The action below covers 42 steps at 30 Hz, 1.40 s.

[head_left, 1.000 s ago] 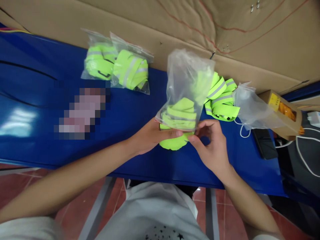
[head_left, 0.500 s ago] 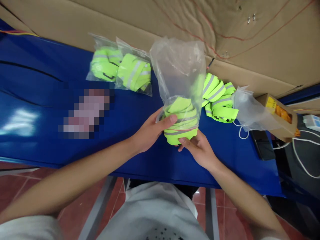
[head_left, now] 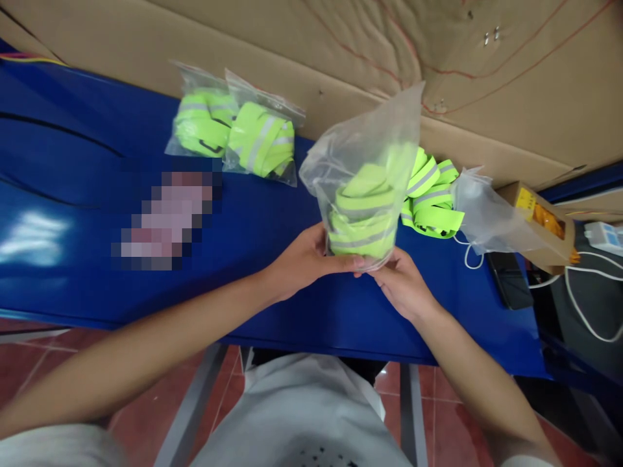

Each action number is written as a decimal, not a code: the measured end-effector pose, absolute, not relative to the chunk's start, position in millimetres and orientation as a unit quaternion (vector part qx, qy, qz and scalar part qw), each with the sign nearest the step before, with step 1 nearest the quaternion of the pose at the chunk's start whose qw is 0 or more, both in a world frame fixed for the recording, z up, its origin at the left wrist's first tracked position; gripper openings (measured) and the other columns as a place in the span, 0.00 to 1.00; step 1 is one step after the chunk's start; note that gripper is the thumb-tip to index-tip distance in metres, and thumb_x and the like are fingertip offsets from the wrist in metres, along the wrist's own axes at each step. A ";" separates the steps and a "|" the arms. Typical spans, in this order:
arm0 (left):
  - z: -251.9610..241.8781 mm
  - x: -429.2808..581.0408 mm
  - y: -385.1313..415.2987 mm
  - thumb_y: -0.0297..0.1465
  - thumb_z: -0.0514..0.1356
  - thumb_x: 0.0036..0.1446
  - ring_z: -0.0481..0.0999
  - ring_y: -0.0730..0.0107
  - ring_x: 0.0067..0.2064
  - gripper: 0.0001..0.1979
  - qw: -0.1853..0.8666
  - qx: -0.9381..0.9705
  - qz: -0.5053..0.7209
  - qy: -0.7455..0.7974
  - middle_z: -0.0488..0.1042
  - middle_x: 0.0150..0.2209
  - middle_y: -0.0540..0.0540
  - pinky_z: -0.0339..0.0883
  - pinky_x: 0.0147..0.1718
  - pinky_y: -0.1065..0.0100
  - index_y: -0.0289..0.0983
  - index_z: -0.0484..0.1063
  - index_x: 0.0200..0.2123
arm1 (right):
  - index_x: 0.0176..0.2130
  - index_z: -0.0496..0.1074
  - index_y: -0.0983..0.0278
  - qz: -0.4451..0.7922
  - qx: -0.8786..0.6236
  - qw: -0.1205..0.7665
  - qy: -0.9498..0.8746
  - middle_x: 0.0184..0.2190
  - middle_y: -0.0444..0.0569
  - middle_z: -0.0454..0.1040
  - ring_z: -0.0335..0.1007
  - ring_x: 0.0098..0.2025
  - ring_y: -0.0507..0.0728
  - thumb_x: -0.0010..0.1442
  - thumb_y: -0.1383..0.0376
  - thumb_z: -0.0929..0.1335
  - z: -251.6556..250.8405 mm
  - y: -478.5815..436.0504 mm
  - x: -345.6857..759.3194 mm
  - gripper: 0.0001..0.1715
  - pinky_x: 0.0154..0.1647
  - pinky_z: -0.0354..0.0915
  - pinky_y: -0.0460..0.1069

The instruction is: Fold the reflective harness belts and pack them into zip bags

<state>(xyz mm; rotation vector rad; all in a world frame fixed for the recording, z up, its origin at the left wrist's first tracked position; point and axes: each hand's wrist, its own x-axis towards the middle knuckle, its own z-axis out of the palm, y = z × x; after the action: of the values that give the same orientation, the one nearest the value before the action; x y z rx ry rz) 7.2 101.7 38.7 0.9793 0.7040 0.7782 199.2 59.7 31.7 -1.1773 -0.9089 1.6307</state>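
Both hands hold a clear plastic bag upright over the blue table. Inside it lies a folded neon-yellow strap with grey reflective stripes, filling the bag's lower part. My left hand grips the bag's bottom left, thumb across the front. My right hand pinches the bottom right corner from below. The bag's open top stands loose and leans to the right.
Two sealed bags of neon straps lie at the back left. Loose straps and an empty clear bag lie at the right, beside a small cardboard box, a black phone and white cables. A cardboard wall backs the table.
The strap has gone fully into the bag. The bag dropped lower and tilted right, and both hands shifted down to its bottom corners.
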 end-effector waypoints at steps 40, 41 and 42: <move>59.4 -7.7 103.9 0.49 0.68 0.59 0.83 0.56 0.44 0.20 0.698 0.512 0.372 0.334 0.84 0.42 0.44 0.76 0.43 0.62 0.39 0.84 0.44 | 0.42 0.83 0.56 0.571 -0.516 0.453 -0.451 0.34 0.46 0.82 0.73 0.30 0.54 0.49 0.50 0.82 79.2 61.0 227.7 0.22 0.29 0.70 0.48; 56.3 -5.8 104.8 0.50 0.67 0.60 0.83 0.58 0.42 0.20 0.700 0.491 0.377 0.356 0.84 0.40 0.45 0.76 0.41 0.65 0.39 0.84 0.43 | 0.40 0.83 0.57 0.572 -0.518 0.447 -0.452 0.31 0.45 0.80 0.71 0.28 0.52 0.50 0.53 0.82 78.2 64.1 229.4 0.20 0.28 0.68 0.47; 53.5 -4.3 105.8 0.50 0.66 0.61 0.82 0.61 0.40 0.21 0.699 0.477 0.378 0.377 0.84 0.38 0.46 0.75 0.38 0.67 0.39 0.84 0.42 | 0.38 0.83 0.58 0.565 -0.525 0.443 -0.457 0.27 0.43 0.78 0.69 0.26 0.50 0.51 0.55 0.82 76.6 66.6 231.2 0.16 0.27 0.65 0.46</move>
<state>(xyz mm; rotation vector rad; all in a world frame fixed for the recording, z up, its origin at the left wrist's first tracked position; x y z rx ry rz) -4.3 105.8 53.5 1.0625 0.8392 0.8424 231.2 66.6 76.6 -1.3024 -1.1340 1.4000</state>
